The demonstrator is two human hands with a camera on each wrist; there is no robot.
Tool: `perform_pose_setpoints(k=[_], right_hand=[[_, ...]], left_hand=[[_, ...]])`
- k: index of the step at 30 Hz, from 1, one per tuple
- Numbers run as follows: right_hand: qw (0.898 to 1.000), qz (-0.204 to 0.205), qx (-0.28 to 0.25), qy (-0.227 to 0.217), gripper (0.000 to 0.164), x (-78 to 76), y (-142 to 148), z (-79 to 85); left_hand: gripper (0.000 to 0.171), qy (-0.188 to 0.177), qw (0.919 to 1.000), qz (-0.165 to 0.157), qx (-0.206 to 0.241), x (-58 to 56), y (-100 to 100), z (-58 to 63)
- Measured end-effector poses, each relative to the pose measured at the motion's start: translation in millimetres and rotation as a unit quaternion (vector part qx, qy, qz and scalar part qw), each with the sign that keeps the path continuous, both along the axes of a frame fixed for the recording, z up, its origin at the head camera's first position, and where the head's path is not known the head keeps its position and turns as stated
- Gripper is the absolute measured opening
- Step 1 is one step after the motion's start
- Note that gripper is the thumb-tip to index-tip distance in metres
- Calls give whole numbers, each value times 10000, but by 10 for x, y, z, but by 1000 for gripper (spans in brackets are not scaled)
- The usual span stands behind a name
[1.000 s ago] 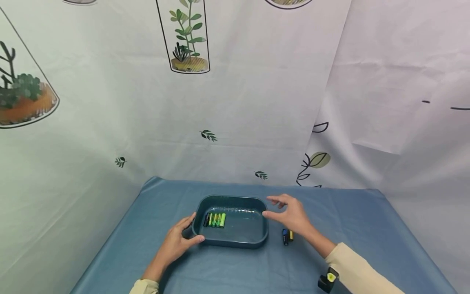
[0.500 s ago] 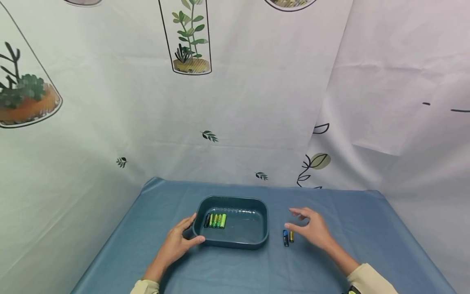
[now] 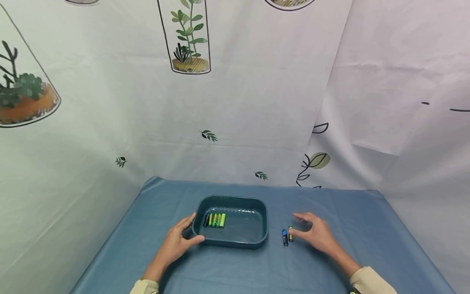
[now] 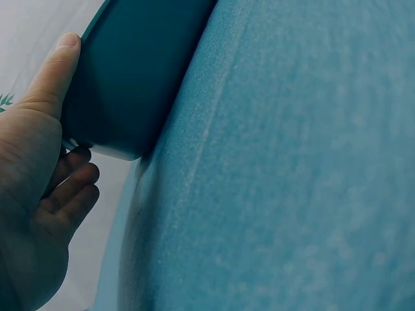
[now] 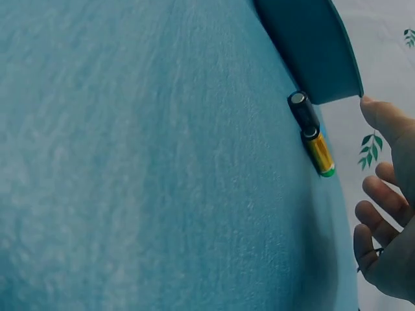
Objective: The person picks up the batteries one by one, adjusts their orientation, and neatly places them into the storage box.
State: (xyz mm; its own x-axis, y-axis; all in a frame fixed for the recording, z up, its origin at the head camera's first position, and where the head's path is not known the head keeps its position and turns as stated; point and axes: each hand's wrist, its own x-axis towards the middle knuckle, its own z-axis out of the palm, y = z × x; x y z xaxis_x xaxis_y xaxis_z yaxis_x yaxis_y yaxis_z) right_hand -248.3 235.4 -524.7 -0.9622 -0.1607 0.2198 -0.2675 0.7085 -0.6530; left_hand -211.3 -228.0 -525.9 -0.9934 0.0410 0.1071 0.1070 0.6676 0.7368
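My left hand [image 3: 176, 243] holds the left end of a dark teal rectangular dish [image 3: 235, 244], thumb at its front corner and fingers at the left side. In the left wrist view, the thumb lies along the dish's wall [image 4: 130, 78]. Several green and dark batteries [image 3: 214, 220] lie side by side in the dish's left part. On the cloth to its right are a black-and-blue battery [image 3: 285, 237] and a gold battery with a green end [image 5: 318, 152]. My right hand [image 3: 319, 234] hovers beside the gold battery, thumb and fingers apart, holding nothing.
A blue cloth [image 3: 242, 269] covers the table. Behind and on both sides hangs a pale curtain [image 3: 238, 102] printed with plants and leaves. The dish stands between the left hand and the two loose batteries.
My right hand has moved from the dish's right rim rightward and nearer to me, beside the two loose batteries. The left hand and the dish stay in place.
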Motion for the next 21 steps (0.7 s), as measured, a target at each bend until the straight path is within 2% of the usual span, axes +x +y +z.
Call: perform_pose_setpoints(k=[9,21], right_hand=[[9996,126,165,-200,69,-7,42,-77],[9986,282,287,-352,67,-2,61,-106]], left_hand=[[89,23,10000,-43,21,1,0,12],[90,-19,10000,-43,30,2,-12,4]])
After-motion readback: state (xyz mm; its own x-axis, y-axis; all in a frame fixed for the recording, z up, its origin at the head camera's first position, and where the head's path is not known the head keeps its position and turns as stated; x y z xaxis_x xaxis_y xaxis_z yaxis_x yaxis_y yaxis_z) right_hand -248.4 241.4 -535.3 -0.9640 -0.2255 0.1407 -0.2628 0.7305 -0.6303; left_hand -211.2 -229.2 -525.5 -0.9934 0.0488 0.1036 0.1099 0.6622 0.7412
